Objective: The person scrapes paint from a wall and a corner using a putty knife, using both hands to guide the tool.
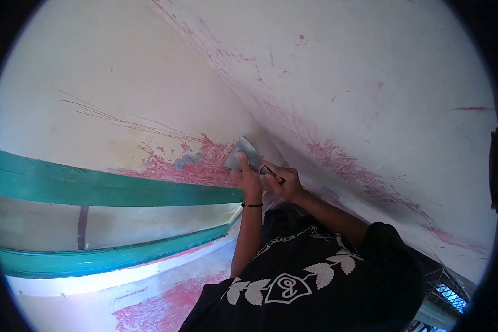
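Note:
A wide-bladed putty knife [249, 150] lies with its metal blade against the wall, in the corner where two white surfaces meet. My right hand [286, 181] is closed around its black and red handle. Up against the blade is my left hand [249, 180], a finger laid along the metal and the other fingers partly hidden; a dark bracelet circles that wrist. Just left of the blade, the wall has a rough pink scraped patch [210, 166] with a grey smear [188, 161] in it.
A green frame bar [110, 185] runs below the patch, with a second green bar [110, 255] lower down. The sloping white surface [398, 83] on the right carries more pink scraped marks [359, 171]. Metal framework [445, 293] shows at the lower right.

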Action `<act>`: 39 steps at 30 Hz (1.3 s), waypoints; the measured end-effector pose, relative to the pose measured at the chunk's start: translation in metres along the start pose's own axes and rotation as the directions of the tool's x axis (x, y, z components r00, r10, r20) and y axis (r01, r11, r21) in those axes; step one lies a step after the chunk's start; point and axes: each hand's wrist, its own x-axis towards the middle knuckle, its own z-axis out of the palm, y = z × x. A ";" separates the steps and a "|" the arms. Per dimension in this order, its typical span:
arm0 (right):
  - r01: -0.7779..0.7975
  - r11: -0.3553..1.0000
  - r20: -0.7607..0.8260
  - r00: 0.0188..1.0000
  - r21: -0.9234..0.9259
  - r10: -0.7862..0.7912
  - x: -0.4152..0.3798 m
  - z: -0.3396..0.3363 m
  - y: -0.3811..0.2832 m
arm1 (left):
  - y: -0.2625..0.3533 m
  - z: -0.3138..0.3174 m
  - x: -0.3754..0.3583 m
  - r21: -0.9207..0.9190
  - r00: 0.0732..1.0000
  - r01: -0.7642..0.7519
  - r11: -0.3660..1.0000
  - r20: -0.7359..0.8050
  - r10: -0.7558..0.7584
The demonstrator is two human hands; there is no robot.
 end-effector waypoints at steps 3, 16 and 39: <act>-0.002 1.000 0.032 0.999 -0.021 0.002 -0.005 -0.001 0.009 | -0.001 0.004 -0.010 0.011 0.999 -0.036 0.999 -0.008 0.036; 0.021 0.999 0.053 0.998 -0.031 -0.019 -0.001 0.002 0.004 | 0.006 -0.007 -0.002 0.014 0.995 -0.063 0.998 0.084 0.062; -0.008 0.998 0.005 1.000 0.058 0.008 0.006 0.001 -0.005 | -0.002 -0.011 -0.001 0.049 0.998 -0.050 0.998 0.026 0.049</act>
